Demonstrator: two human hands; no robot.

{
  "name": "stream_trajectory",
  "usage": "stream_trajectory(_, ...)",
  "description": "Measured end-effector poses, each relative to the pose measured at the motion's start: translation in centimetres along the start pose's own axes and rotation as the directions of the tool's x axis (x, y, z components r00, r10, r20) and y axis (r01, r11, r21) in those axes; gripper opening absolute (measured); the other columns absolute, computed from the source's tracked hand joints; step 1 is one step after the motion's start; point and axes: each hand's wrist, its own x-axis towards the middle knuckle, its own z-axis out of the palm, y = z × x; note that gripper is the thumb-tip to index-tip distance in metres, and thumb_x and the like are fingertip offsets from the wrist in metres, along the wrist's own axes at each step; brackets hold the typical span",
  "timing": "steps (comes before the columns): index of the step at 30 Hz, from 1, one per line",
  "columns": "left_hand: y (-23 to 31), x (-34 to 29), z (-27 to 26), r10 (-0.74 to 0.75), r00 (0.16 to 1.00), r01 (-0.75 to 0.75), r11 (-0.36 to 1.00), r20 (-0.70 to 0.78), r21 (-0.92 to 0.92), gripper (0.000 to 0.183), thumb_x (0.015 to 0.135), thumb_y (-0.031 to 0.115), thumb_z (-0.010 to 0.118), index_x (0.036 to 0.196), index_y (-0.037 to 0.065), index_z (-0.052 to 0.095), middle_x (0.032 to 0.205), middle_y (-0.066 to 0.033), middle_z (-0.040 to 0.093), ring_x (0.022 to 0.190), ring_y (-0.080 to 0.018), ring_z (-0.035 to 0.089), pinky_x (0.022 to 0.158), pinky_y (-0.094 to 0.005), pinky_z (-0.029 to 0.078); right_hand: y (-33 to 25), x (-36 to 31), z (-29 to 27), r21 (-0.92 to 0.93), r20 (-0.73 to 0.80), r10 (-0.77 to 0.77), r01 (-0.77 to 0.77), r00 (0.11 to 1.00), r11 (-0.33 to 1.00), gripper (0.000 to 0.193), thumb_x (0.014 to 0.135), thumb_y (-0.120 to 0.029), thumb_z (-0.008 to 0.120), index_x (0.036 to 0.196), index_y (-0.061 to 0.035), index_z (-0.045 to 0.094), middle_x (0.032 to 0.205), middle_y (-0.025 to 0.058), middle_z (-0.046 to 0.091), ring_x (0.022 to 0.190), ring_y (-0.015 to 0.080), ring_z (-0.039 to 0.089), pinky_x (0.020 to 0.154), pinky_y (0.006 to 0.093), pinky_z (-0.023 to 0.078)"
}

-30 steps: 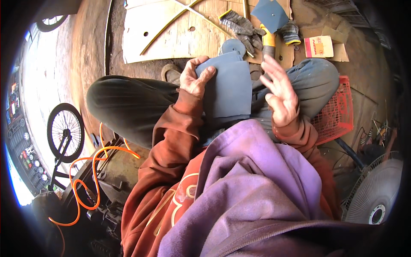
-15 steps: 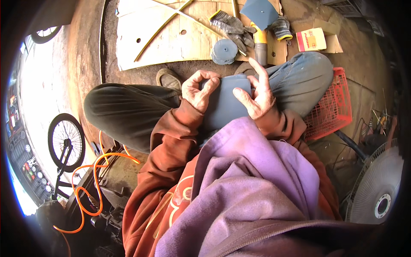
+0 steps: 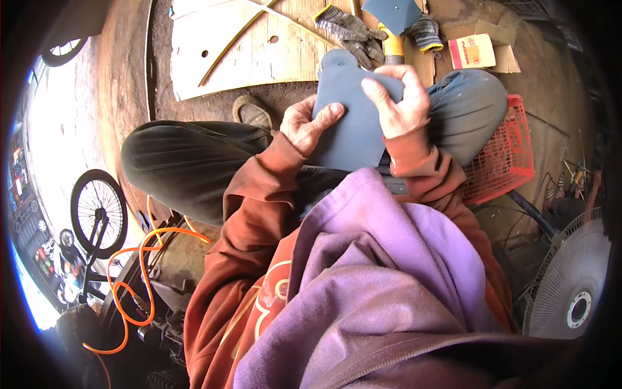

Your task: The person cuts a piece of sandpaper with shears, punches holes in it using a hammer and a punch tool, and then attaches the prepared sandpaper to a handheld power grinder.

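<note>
A flat blue-grey sheet point(image 3: 346, 126) is gripped above my lap, roughly rectangular with slanted edges. My left hand point(image 3: 310, 124) pinches its left edge, thumb on the face and fingers behind. At the upper right corner, my right hand point(image 3: 403, 100) holds it the same way, thumb on the front. Just beyond the sheet's top edge shows part of a round blue-grey disc point(image 3: 339, 59); the rest is covered by the sheet. Whether the sheet is one layer or several, I cannot tell.
Cardboard point(image 3: 246, 58) lies ahead, bearing thin strips, grey work gloves point(image 3: 353, 35), a yellow cylindrical tool point(image 3: 393, 47) and another blue-grey piece point(image 3: 392, 13). A small box point(image 3: 472, 51) sits right. Beside my right knee stands a red crate point(image 3: 502, 159), a fan point(image 3: 570, 285) behind. An orange hose point(image 3: 150, 272) coils left.
The sheet has risen from my lap and tilted up, now overlapping the disc. My right hand has moved up and closed on its corner; its index finger was stretched out before.
</note>
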Motion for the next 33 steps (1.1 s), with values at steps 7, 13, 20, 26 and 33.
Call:
stream_trajectory(7, 1.7, 2.5, 0.6, 0.209, 0.955, -0.228, 0.971, -0.211, -0.072, 0.029, 0.094, 0.015, 0.062, 0.119, -0.001, 0.059, 0.105, -0.0048, 0.066, 0.091, -0.0125, 0.06, 0.082, -0.028, 0.05, 2.7, 1.3, 0.8, 0.155, 0.153, -0.015, -0.009, 0.988, 0.988, 0.038, 0.092, -0.023, 0.066, 0.115, 0.0032, 0.05, 0.105, 0.0125, 0.063, 0.093, 0.0174, 0.059, 0.084, 0.0292, 0.048)
stream_trajectory(13, -0.3, 2.9, 0.0, 0.256, 0.94, -0.268, 0.963, -0.226, -0.023, 0.03, 0.09, 0.012, 0.068, 0.117, 0.0, 0.062, 0.105, -0.0028, 0.066, 0.092, -0.0097, 0.059, 0.081, -0.0243, 0.049, 3.3, 0.9, 1.4, 0.087, 0.124, 0.018, -0.029, 0.992, 0.996, 0.032, 0.091, -0.023, 0.068, 0.105, 0.0036, 0.056, 0.093, 0.0112, 0.064, 0.083, 0.0168, 0.058, 0.073, 0.0309, 0.05)
stream_trajectory(20, 3.4, 2.7, -3.6, 0.189, 0.959, -0.187, 0.982, -0.211, 0.031, 0.038, 0.083, 0.02, 0.074, 0.11, -0.004, 0.066, 0.1, -0.0102, 0.068, 0.088, -0.0156, 0.063, 0.082, -0.0294, 0.05, 3.0, 2.1, -0.3, 0.209, 0.383, -0.112, 0.033, 0.917, 0.977, 0.04, 0.09, -0.026, 0.07, 0.113, 0.004, 0.057, 0.094, 0.012, 0.064, 0.085, 0.0137, 0.059, 0.08, 0.0276, 0.049)
stream_trajectory(26, 4.3, 2.4, -1.4, 0.255, 0.85, -0.369, 0.912, -0.46, -0.177, 0.028, 0.085, 0.013, 0.072, 0.109, 0.001, 0.066, 0.096, -0.0059, 0.067, 0.082, -0.0134, 0.061, 0.072, -0.0268, 0.05, 3.0, 1.6, -0.5, 0.69, 0.336, 0.004, -0.249, 0.942, 0.68, 0.046, 0.095, -0.028, 0.061, 0.129, 0.0006, 0.047, 0.109, 0.0072, 0.062, 0.089, 0.0138, 0.061, 0.078, 0.028, 0.05)
stream_trajectory(33, 4.6, -0.5, -2.0, 0.219, 0.965, -0.221, 0.975, -0.146, 0.007, 0.028, 0.082, 0.007, 0.073, 0.107, 0.0, 0.064, 0.093, -0.0041, 0.068, 0.08, -0.0129, 0.062, 0.075, -0.0277, 0.051, 3.3, 1.4, 0.3, 0.493, 0.051, -0.059, 0.026, 0.997, 0.869, 0.045, 0.088, -0.021, 0.07, 0.122, -0.0007, 0.048, 0.108, 0.0078, 0.061, 0.099, 0.0144, 0.055, 0.091, 0.0295, 0.044)
